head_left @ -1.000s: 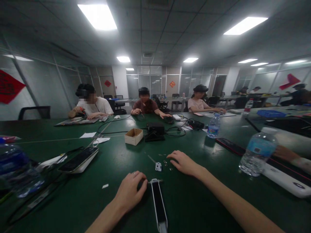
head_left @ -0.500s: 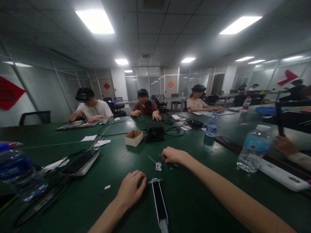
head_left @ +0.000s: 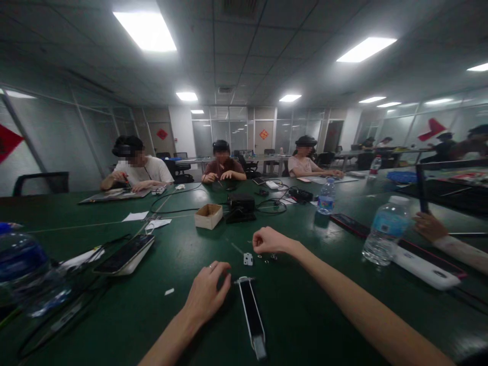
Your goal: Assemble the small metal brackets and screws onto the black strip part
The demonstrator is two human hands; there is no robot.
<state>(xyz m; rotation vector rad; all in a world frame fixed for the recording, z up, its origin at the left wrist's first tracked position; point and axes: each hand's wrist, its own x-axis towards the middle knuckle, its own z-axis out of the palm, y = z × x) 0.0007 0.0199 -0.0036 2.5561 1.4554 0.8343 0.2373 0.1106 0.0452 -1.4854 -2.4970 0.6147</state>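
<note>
My left hand [head_left: 209, 290] rests on the green table with thumb and fingers apart and nothing visible in it. Just to its right lies a long narrow piece [head_left: 251, 315] with a black face, a pale rim and a small crossbar at its far end. My right hand [head_left: 269, 241] is closed, knuckles up, farther out over the table. Its fingertips are hidden, so what they hold cannot be made out. Close by on the left lies a small pale plate [head_left: 248, 259] with holes. Several tiny shiny metal parts [head_left: 267, 261] lie below the right hand.
Ahead are an open cardboard box [head_left: 208, 217] and a black device [head_left: 241, 203] with cables. A phone [head_left: 125, 252] and a large bottle [head_left: 28, 269] stand left; another bottle [head_left: 387, 231] and a white device [head_left: 425, 267] lie right. Co-workers sit opposite; another person's hand [head_left: 430, 226] is at right.
The view has turned slightly to the right. My hands have hardly moved over the table. The person opposite in the middle has brought their hands closer together.
</note>
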